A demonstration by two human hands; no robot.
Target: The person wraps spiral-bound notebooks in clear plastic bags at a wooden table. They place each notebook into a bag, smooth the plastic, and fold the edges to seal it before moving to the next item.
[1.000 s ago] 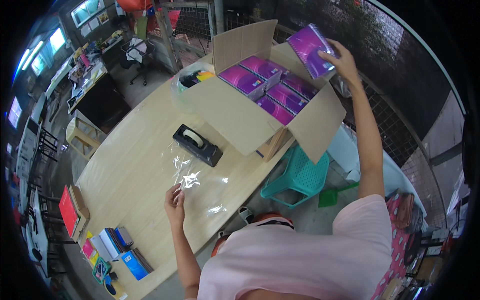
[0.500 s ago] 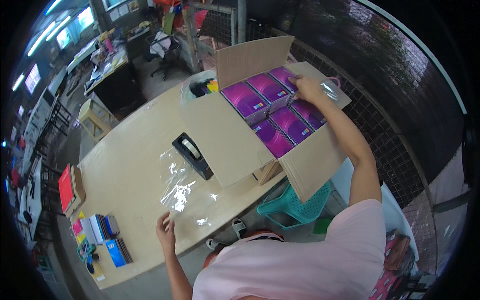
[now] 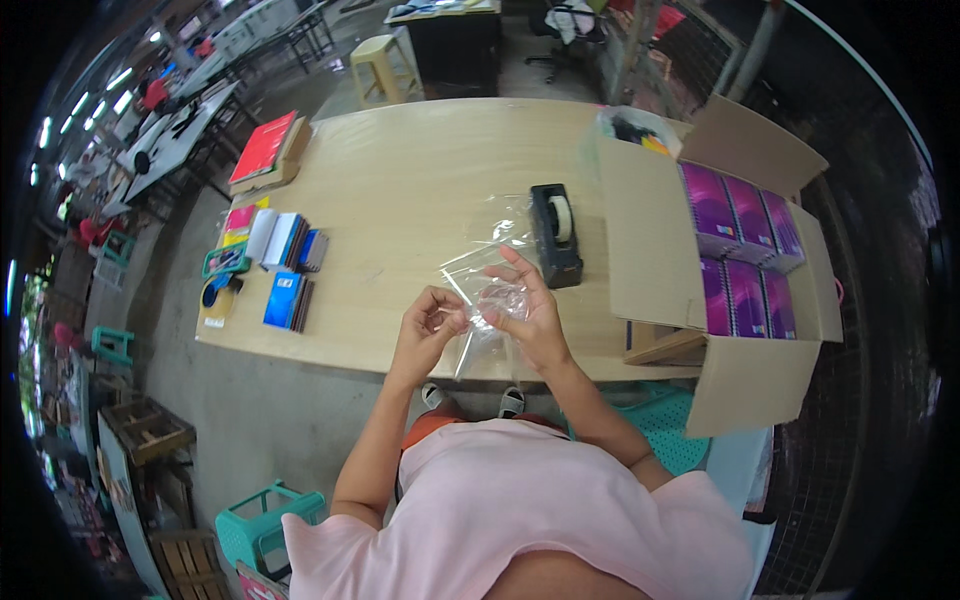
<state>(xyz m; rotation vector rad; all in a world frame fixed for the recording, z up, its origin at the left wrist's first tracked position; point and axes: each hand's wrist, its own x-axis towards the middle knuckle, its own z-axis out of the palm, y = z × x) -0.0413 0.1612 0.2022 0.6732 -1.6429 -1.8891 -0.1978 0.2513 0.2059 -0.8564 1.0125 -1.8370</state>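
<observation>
In front of me, over the near edge of the table [image 3: 420, 180], a crinkled clear plastic bag [image 3: 480, 345] is between my hands. My left hand [image 3: 428, 328] pinches its left side with curled fingers. On the other side, my right hand [image 3: 532, 318] grips the plastic near the thumb, its upper fingers partly stretched out. More clear plastic [image 3: 510, 215] lies flat just beyond. Beside it stands a black tape dispenser [image 3: 545, 240] with a roll in it. To the right, an open cardboard box [image 3: 652, 240] holds several purple spiral notebooks [image 3: 732, 298], packed in two rows.
Small notebooks [image 3: 284, 300], a tape roll [image 3: 215, 290] and a red-topped stack [image 3: 265, 150] sit at the table's left end. A bag-lined bin [image 3: 640, 125] stands behind the box. Green plastic stools [image 3: 265, 525] are on the floor; another [image 3: 670, 430] is under the box flap.
My right hand has left the notebooks in the box and come to the middle. Both hands now hold the clear plastic. My view has turned toward the table's left end.
</observation>
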